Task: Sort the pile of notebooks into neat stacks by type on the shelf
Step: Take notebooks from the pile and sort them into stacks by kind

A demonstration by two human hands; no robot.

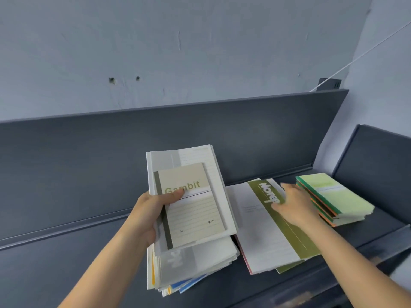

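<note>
My left hand (151,212) grips a small beige "Gambit" notebook (195,210) together with a larger white-grey notebook (198,158) behind it, lifted above the mixed pile (193,265) on the dark shelf (66,252). My right hand (293,205) lies flat, fingers spread, on an olive-and-white "Notes" notebook (266,232) that tops a flat stack to the right of the pile. Further right sits a stack of small green-covered notebooks (333,196) with orange and green edges, just past my right fingertips.
The shelf has a tall dark back panel (155,130) and a side panel (378,156) at the right end. A grey wall rises behind, and a white cord (355,61) runs diagonally at upper right. The shelf's left half holds bare surface.
</note>
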